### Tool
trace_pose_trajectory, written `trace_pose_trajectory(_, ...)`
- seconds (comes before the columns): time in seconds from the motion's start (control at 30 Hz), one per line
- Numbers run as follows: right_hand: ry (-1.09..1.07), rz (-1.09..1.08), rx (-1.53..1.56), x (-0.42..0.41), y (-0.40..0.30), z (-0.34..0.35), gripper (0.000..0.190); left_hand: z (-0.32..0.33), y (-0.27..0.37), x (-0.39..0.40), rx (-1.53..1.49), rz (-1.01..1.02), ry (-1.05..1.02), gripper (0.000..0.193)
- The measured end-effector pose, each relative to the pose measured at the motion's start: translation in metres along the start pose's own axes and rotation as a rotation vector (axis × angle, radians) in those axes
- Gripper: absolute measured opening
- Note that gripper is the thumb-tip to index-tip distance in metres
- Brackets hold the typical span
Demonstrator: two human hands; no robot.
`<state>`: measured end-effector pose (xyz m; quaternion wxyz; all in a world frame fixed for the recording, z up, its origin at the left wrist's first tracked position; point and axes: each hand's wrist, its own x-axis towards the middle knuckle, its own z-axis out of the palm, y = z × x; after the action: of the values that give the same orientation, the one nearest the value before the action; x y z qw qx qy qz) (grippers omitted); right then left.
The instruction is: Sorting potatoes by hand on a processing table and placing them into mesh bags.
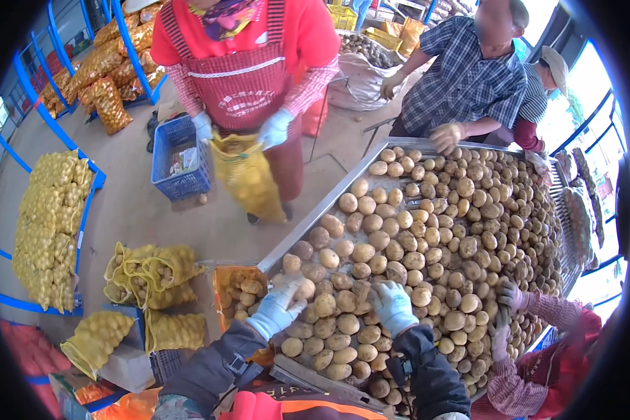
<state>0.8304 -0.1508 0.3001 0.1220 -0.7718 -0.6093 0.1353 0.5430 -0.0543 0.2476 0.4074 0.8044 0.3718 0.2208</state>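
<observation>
A sloping metal sorting table (315, 218) lies before me, covered with loose potatoes (394, 249). At its left edge my left hand (277, 310), in a pale blue glove, has its thumb and fingers around a potato (305, 289). Just below that hand stands an orange mesh sack (240, 289) with potatoes inside. My right hand (392, 307), gloved the same way, rests palm down among the potatoes near the middle of the table. A blurred potato (365, 298) is beside its fingertips; whether the fingers grip it is hidden.
Across the table a person in a red apron (236, 94) holds a yellow mesh sack (247, 176) beside a blue crate (181, 157). Co-workers' hands reach in from the far side (448, 137) and right (510, 295). Filled yellow sacks (155, 275) stand at left.
</observation>
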Motion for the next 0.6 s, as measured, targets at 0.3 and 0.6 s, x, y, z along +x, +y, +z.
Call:
trace_pose_trajectory(0.3, -0.020, 0.135, 0.275, -0.077, -0.013, 0.015, 0.059, 0.028, 0.048, -0.047, 0.387, 0.272, -0.258, 0.074)
trace_pose_trajectory(0.6, 0.103, 0.303, 1.222, -0.104, -0.077, 0.000, 0.041, 0.038, 0.084, -0.063, -0.707, -0.245, -0.134, 0.059)
